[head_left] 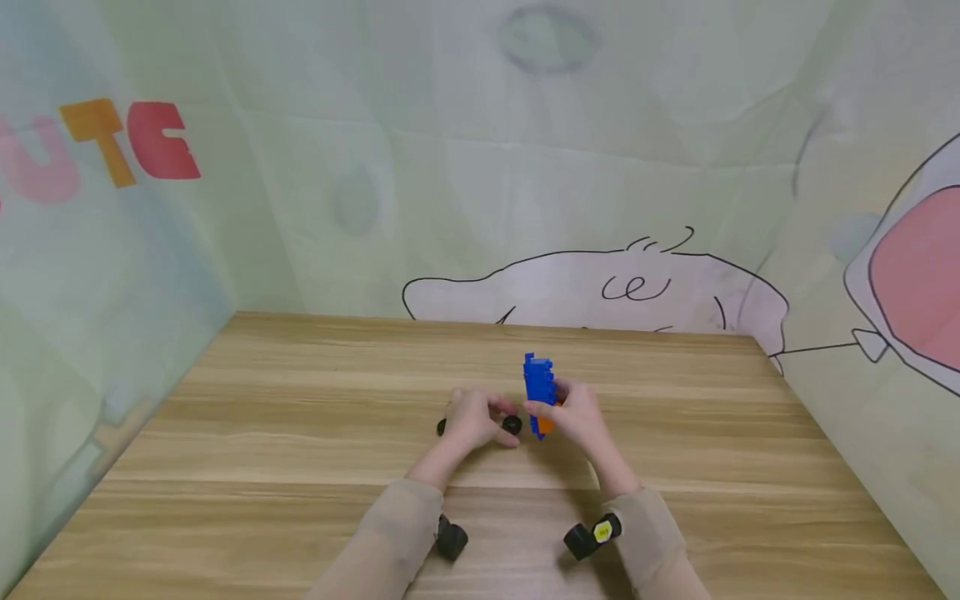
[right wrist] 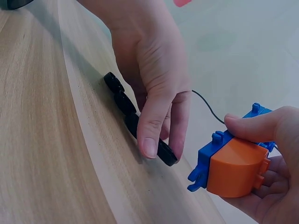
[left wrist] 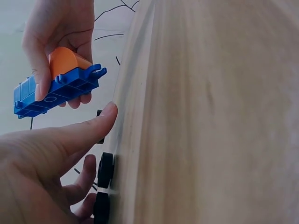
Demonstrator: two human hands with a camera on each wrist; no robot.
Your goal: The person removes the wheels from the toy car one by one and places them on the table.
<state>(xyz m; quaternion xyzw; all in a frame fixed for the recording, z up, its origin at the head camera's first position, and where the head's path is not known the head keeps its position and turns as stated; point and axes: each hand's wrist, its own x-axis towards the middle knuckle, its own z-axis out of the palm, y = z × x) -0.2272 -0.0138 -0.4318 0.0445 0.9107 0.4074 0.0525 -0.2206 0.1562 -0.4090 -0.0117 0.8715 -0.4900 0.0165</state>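
My right hand (head_left: 576, 412) grips a blue-and-orange toy block assembly (head_left: 539, 379) raised off the table. In the left wrist view its blue base (left wrist: 56, 93) has small side pegs and an end hook, with an orange rounded block (left wrist: 65, 61) fixed on it. My left hand (head_left: 474, 418) is low at the tabletop, left of the assembly. Its thumb and a finger are around a small black wheel (right wrist: 167, 153). More black wheels (right wrist: 124, 102) lie in a row beneath and beside that hand, partly hidden by it.
The wood-grain table (head_left: 300, 375) ends at a printed cloth backdrop (head_left: 315, 208) behind and at both sides. Black wrist cameras (head_left: 452, 540) are strapped to both sleeves.
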